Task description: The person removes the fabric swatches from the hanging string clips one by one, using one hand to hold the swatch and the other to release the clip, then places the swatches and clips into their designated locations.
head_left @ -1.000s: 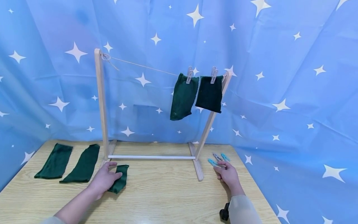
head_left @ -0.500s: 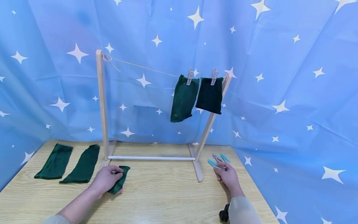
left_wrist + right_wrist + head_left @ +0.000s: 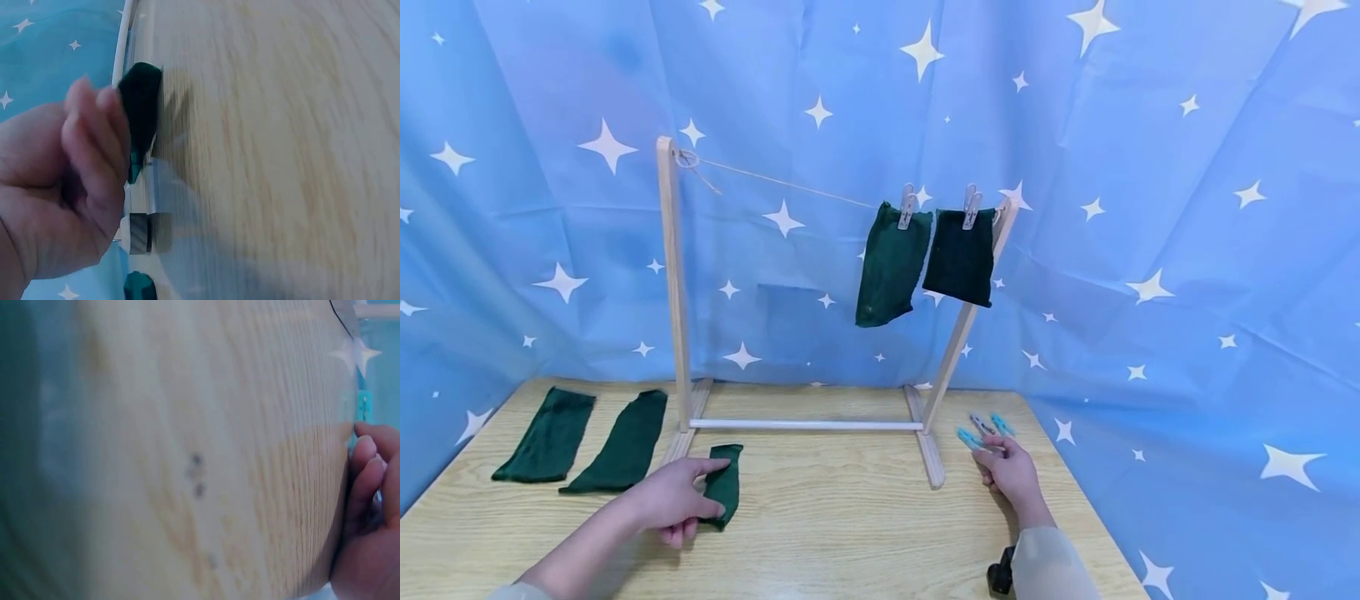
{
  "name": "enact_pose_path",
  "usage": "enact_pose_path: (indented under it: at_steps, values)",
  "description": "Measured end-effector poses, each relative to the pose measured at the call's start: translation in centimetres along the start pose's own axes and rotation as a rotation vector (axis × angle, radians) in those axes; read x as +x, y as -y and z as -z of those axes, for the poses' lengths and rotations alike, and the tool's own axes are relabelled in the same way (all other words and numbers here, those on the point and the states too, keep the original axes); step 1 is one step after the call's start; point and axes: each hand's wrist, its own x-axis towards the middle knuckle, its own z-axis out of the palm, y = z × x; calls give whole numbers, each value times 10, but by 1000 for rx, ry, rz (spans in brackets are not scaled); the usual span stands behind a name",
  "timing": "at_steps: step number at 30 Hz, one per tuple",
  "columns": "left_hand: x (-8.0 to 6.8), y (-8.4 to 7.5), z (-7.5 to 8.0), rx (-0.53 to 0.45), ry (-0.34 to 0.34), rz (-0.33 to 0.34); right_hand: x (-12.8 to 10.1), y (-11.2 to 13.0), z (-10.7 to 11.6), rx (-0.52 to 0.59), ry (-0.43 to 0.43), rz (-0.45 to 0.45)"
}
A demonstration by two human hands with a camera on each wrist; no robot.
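My left hand (image 3: 706,492) pinches the near edge of a dark green cloth (image 3: 726,477) that lies on the wooden table (image 3: 850,533) in front of the drying rack's left post (image 3: 672,283). In the left wrist view the fingers (image 3: 103,144) curl over the cloth (image 3: 140,106). My right hand (image 3: 991,454) rests by the rack's right foot, its fingertips at several blue and grey clothespins (image 3: 983,428). In the right wrist view the curled fingers (image 3: 365,469) sit below a teal clothespin (image 3: 362,406); whether they pinch one is hidden.
Two green cloths (image 3: 887,262) (image 3: 958,258) hang from the rack's string, each held by a clothespin (image 3: 907,206). Two more green cloths (image 3: 546,433) (image 3: 621,440) lie flat at the table's left. A small black object (image 3: 1000,575) sits at the front right edge. A starred blue curtain backs everything.
My left hand has drawn back toward me and closed its thumb and fingers on the cloth's near edge, tugging the cloth slightly. The right hand has stayed by the clothespins.
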Motion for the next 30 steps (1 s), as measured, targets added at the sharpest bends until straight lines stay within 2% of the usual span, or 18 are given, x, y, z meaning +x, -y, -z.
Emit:
enact_pose_path:
  at_steps: [2,5,7,10,12,14,17,19,30]
  values:
    - [-1,-1,0,56,-27,-2,-2,0,0,0,-3,2]
    - [-1,-2,1,177,-130,-38,-3,-1,0,0,-9,-7]
    - [-1,-2,1,297,-215,-94,-4,-1,0,-2,-7,-6]
    - [-2,1,2,545,-325,-226,-3,-1,0,-1,-5,2]
    - [-3,4,3,683,-334,-291,-3,0,0,7,-2,6]
    - [-4,7,4,769,-301,-337,-2,0,1,11,0,5]
    - [-6,11,6,777,-224,-334,-3,0,1,15,0,1]
    - [-6,13,8,770,-199,-319,-3,1,1,12,-2,1]
    - [-5,15,16,752,-221,-308,0,0,0,-3,2,-5]
